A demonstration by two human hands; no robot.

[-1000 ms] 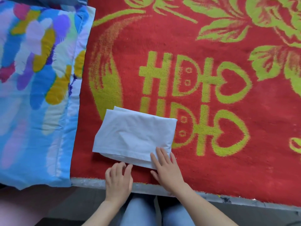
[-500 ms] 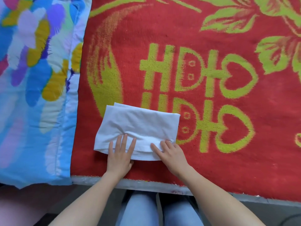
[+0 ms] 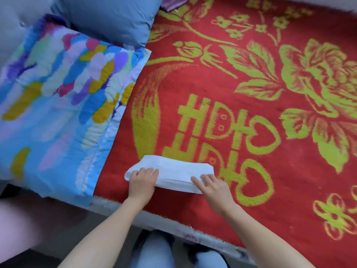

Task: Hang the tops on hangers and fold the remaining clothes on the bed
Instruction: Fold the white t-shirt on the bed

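A folded white garment (image 3: pixel 174 172) lies as a narrow strip on the red and yellow-green blanket (image 3: pixel 241 105), near the bed's front edge. My left hand (image 3: pixel 143 180) rests on its left end with the fingers bent over the cloth. On the garment's right end my right hand (image 3: pixel 211 185) presses down with fingers spread. Both forearms reach in from the bottom of the view.
A colourful blue quilt (image 3: pixel 58 113) lies folded to the left of the blanket, with a blue-grey pillow (image 3: pixel 110 18) behind it. A bit of purple cloth (image 3: pixel 172 2) shows at the top edge. The bed's front edge (image 3: pixel 170 225) runs just behind my knees.
The white garment has been folded over once more into a narrower strip. Both hands moved forward onto it. The camera has pulled back and tilted up, showing more of the bed.
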